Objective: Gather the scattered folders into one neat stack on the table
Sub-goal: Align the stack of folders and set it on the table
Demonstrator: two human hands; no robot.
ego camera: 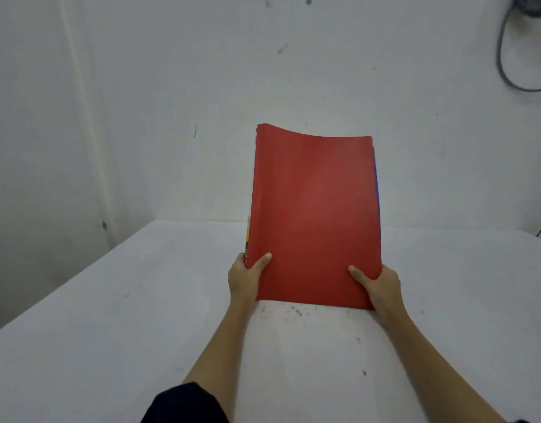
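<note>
Centre frame: left hand (244, 277) and right hand (379, 285) clamp lower corners of red folder stack (315, 218), upright above white table (110, 331); speckled tabletop, scuffed white wall (141, 87), grey cable (507, 65) upper right.

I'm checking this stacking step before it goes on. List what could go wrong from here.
1. The bundle of thin folders with the red cover stands nearly upright, gripped only at its bottom corners by the left hand and right hand; its bowed top could flop over.
2. A yellow folder edge on the left and a blue folder edge on the right peek out, so inner folders may slip onto the white table.
</note>
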